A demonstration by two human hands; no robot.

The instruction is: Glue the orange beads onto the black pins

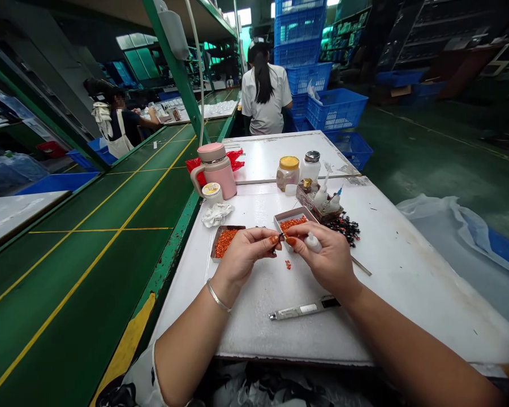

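Note:
My left hand (252,249) is closed, its thumb and fingertips pinching a small black piece (281,236). Fingertips of my right hand (328,254) meet it at the same piece; whether they pinch an orange bit there is too small to tell. A small white squeeze bottle (313,242) is tucked in my right hand, between thumb and fingers. Close behind the hands are an open box of orange pieces (294,221) and, at left, a second box of orange pieces (225,242). A few loose orange pieces (288,264) lie on the table just below my fingertips.
A pile of black pieces (345,227) lies right of a tray with bottles (318,203). A grey-white penlike tool (303,310) rests nearer me. Jars (288,172) and a pink mug (216,172) stand farther back. A green conveyor belt (106,237) runs along the left; two people sit beyond.

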